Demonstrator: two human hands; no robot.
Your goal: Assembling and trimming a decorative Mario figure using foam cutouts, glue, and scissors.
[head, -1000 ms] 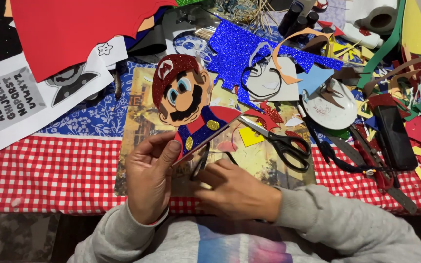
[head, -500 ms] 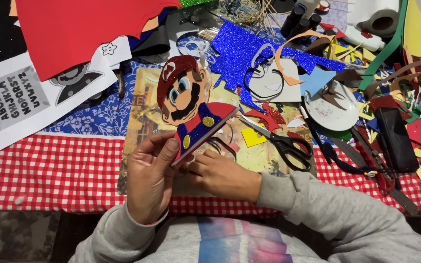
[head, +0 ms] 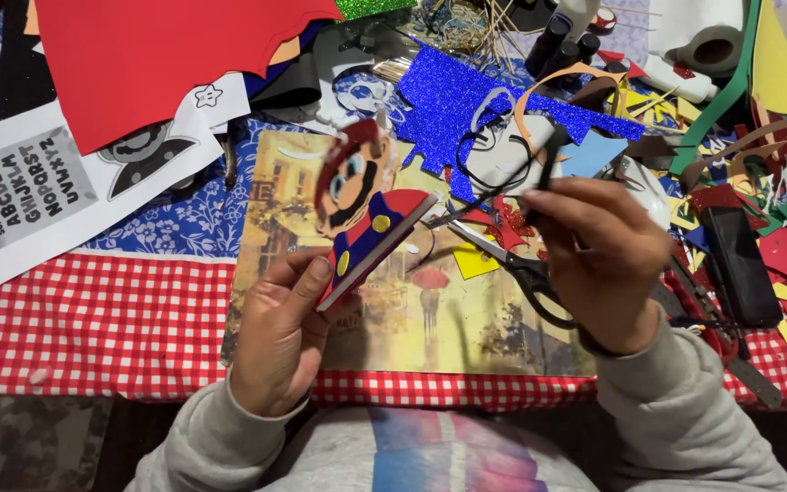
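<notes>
The foam cartoon figure (head: 362,205), with a red cap, moustache and blue overalls with yellow buttons, is held tilted above a yellowish picture mat (head: 430,319) near the table's front edge. The left hand (head: 280,342) grasps its lower edge, thumb pressed on the front of the overalls. The right hand (head: 598,255) is raised just to the right of the figure, apart from it, its fingers pinched on a thin black cut-out strip (head: 512,178) that loops up in front of a blue glitter sheet (head: 475,105). Black-handled scissors (head: 526,269) lie on the mat under that hand. A large red sheet (head: 157,55) and a printed alphabet page (head: 25,191) lie further left, on the red checked tablecloth (head: 93,314)
</notes>
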